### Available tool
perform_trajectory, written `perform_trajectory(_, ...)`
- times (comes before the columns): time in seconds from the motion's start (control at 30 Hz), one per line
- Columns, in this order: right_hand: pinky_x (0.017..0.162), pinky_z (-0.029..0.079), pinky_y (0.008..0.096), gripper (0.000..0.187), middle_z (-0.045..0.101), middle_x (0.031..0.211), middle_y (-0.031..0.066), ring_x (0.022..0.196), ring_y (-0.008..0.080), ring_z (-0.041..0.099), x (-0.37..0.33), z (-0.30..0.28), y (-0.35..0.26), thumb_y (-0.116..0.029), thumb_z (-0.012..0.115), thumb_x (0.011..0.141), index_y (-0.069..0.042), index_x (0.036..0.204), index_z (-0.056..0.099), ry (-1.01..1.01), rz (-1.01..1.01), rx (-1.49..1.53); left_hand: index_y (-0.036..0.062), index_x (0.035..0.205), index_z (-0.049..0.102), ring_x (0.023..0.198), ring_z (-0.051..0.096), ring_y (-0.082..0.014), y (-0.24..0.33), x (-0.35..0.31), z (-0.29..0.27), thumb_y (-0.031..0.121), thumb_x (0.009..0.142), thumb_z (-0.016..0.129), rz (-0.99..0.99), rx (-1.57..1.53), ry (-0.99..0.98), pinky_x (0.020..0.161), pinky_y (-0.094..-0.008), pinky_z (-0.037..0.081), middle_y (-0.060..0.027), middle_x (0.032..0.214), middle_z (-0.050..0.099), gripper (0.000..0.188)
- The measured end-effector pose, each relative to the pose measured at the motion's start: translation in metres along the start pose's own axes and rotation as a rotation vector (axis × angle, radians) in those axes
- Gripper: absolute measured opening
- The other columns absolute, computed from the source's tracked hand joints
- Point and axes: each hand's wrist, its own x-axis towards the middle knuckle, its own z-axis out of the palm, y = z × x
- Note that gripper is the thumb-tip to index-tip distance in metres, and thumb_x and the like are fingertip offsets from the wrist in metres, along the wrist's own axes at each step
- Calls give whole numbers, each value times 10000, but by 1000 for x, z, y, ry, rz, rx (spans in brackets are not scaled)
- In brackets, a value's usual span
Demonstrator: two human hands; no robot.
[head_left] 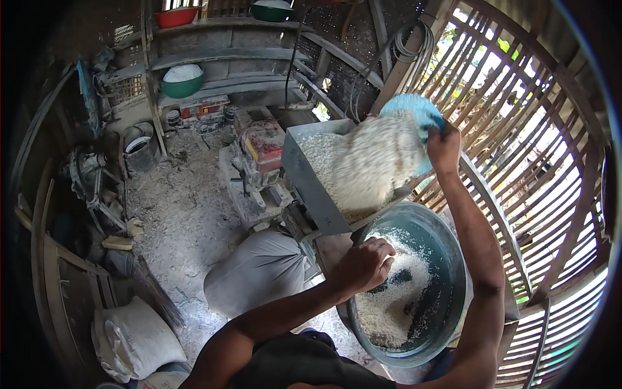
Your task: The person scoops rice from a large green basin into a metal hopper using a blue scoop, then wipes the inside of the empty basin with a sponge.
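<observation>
My right hand (444, 148) is closed on the edge of a light-blue plastic bowl (414, 104), tipped over a grey metal hopper (317, 188). A blurred mass of whitish grain (379, 162) pours from the bowl into the hopper, where more grain (321, 150) lies. My left hand (364, 264) is curled closed over the left rim of a large dark-green basin (453, 279); whether it holds anything is hidden. Pale, rice-like grain (389, 318) covers part of the basin's bottom.
Left of the hopper stands a red-and-yellow machine (259, 142). A bulging grey cloth bag (256, 269) sits below it. A slatted wall (518, 155) rises at right. Shelves hold a green bowl of white powder (183, 81). A white sack (136, 340) stands lower left.
</observation>
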Motion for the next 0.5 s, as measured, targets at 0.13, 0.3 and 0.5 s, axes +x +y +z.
perform_trajectory(0.13,659,513,491,321,673,738,199,700,391,664,7,14,-53,-216,604,882,-123,1181,675,3,-146,-268,73,982,664,1002,655,-285,-1,-1,-4,156,864,657,-3,12,15,839,-398,535,-106,1028,688,145)
perform_trajectory(0.3,669,527,504,288,671,744,214,699,400,667,5,18,-77,-220,598,883,-125,1139,687,-58,-214,-347,66,972,667,994,655,-286,-1,2,-3,156,863,658,-10,-2,9,842,-395,531,-107,1002,691,142)
perform_trajectory(0.5,602,543,366,260,727,811,158,634,237,704,-5,-38,-56,-155,587,898,-69,1119,692,-73,-46,-17,57,974,670,983,655,-282,-2,4,-1,152,870,646,22,6,-9,850,-387,524,-105,996,693,143)
